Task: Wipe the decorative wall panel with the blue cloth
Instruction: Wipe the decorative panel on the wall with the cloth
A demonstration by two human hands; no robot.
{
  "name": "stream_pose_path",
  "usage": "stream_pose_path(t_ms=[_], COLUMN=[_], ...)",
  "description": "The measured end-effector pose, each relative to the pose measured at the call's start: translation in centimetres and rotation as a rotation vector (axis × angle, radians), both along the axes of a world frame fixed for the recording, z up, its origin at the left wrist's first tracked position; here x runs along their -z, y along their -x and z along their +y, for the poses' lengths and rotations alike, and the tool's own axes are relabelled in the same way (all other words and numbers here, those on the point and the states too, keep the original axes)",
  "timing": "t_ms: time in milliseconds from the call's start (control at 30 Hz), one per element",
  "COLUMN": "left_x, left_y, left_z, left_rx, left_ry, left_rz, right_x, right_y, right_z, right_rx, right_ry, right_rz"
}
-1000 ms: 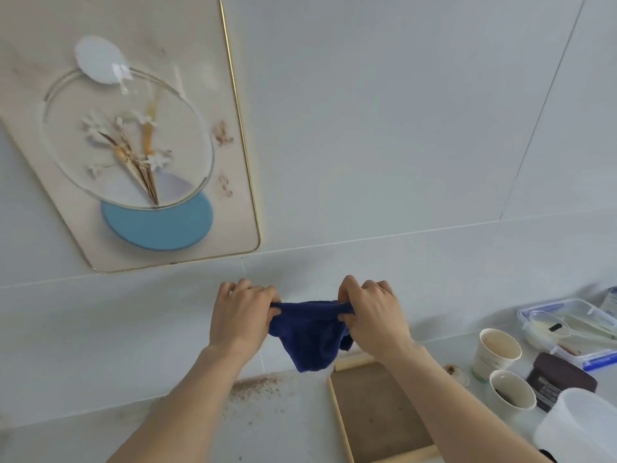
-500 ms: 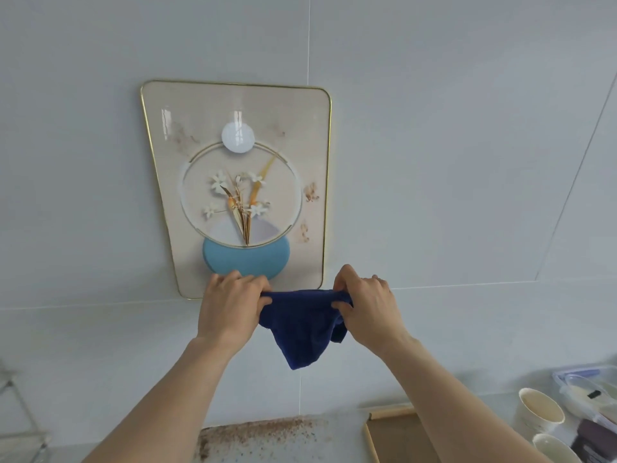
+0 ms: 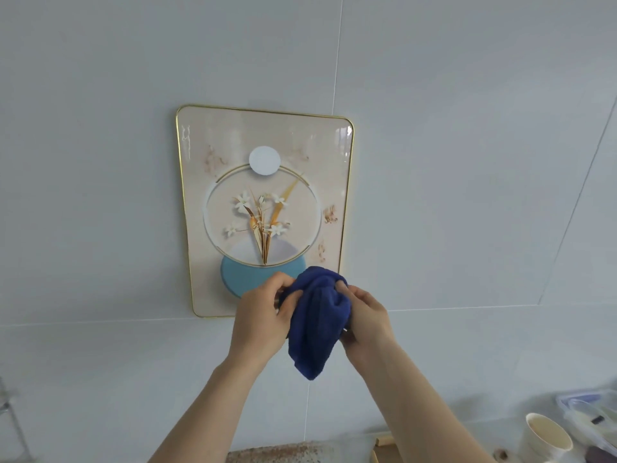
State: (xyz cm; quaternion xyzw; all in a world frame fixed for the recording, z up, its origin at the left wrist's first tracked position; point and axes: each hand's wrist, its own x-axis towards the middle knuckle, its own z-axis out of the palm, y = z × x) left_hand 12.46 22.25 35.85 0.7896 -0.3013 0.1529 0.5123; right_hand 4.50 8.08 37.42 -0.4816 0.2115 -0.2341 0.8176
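The decorative wall panel hangs on the white tiled wall, cream with a gold rim, a flower motif in a ring, a white disc and a light blue disc. In front of its lower right corner I hold the dark blue cloth bunched between both hands. My left hand grips its left side and my right hand grips its right side, with a tail hanging down. The hands and cloth hide the panel's bottom right corner. Whether the cloth touches the panel I cannot tell.
Low on the right stand a paper cup and a clear plastic box on the counter. A wooden frame corner and a patch of brown crumbs lie at the bottom edge. A metal rack shows at far left.
The view has tilted up, so the panel now sits central. My hands have come closer together and risen, gathering the stretched cloth into a bundle before the panel's lower right.
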Motion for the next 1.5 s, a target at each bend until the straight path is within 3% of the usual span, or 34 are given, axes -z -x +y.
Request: stream_pose_path(t_ms=[133, 167, 200, 267, 433, 667, 833, 967, 1233, 1500], left_x=[0.2, 0.2, 0.1, 0.1, 0.0, -1.8, -2.7, -2.0, -0.6, -0.2], left_y=[0.3, 0.2, 0.0, -0.3, -1.6, -5.5, -9.2, -12.0, -14.5, -15.1], left_z=[-1.3, -1.5, -1.8, -2.1, -2.3, -3.4, -5.1, -5.4, -6.7, -7.2], left_rx=[-0.023, -0.030, -0.032, -0.014, 0.034, -0.188, -0.317, -0.304, -0.384, -0.451], left_ry=[0.040, 0.042, 0.043, 0.030, 0.007, -0.157, -0.318, -0.269, -0.215, -0.195], left_rz=[-0.020, -0.026, -0.027, -0.026, -0.116, -0.603, -0.798, -0.863, -0.978, -1.043], right_x=[-0.4, -0.1, 0.3, 0.9, 1.3, -1.3, -0.8, 2.5, 8.7, 6.1], right_y=[0.1, 0.1, -0.1, -0.2, -1.2, -5.1, -9.6, -12.5, -13.7, -13.2], right_z=[1.0, 0.7, 0.3, 0.1, -1.9, -3.5, -4.5, -5.5, -6.8, -9.0], right_rx=[-0.330, -0.389, -0.417, -0.288, 0.046, 0.411, 0.631, 0.759, 0.734, 0.786], right_ry=[-0.173, -0.178, -0.044, 0.317, 0.568, 0.976, 1.414, 1.715, 1.840, 2.038], right_rz=[-0.105, -0.118, -0.134, -0.136, -0.122, -0.235, -0.297, -0.233, -0.223, -0.291])
